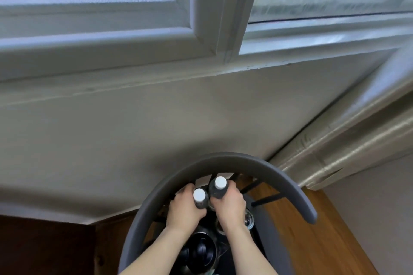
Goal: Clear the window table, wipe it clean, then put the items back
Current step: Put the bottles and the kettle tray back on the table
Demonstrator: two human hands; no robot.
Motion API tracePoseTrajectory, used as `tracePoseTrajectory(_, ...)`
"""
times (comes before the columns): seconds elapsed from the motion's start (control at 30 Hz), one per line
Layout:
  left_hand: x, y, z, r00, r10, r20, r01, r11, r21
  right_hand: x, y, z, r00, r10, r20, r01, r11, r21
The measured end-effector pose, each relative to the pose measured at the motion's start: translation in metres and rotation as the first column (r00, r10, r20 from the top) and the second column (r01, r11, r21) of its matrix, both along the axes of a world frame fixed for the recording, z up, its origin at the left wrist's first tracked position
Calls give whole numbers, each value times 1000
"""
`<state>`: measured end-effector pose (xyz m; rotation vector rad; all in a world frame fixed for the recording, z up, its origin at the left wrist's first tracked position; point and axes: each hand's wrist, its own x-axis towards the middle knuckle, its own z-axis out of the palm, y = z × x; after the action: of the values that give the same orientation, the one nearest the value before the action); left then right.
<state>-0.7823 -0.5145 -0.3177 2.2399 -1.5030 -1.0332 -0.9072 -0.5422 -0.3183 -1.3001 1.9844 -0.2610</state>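
My left hand (184, 209) grips a dark bottle with a white cap (199, 196). My right hand (230, 205) grips a second dark bottle with a white cap (219, 185). Both bottles stand upright, side by side, above the seat of a grey chair with a curved backrest (279, 178). On the seat below my wrists sit a dark kettle with a black lid (201, 250) and a clear glass (249, 220), partly hidden by my arms. The window table is out of view.
A grey wall runs below the window sill (134, 67). A silver duct (348, 143) slants down on the right. Wooden floor (312, 234) lies right of the chair, and a dark brown surface (44, 245) sits at lower left.
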Motion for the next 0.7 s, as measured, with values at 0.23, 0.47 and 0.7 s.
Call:
tracePoseTrajectory(0.23,2,26,80,1000,0,1,0,1000,20,5,21,93,1000,10,-12,-10,1000,-12)
tracePoseTrajectory(0.47,30,52,179,1000,13,0,-13,999,-51,26,49,190,993,98,-69,-103,991,-82)
tracePoseTrajectory(0.7,80,95,270,996,90,7,-88,980,-177,72,77,285,962,250,-114,-265,953,-146)
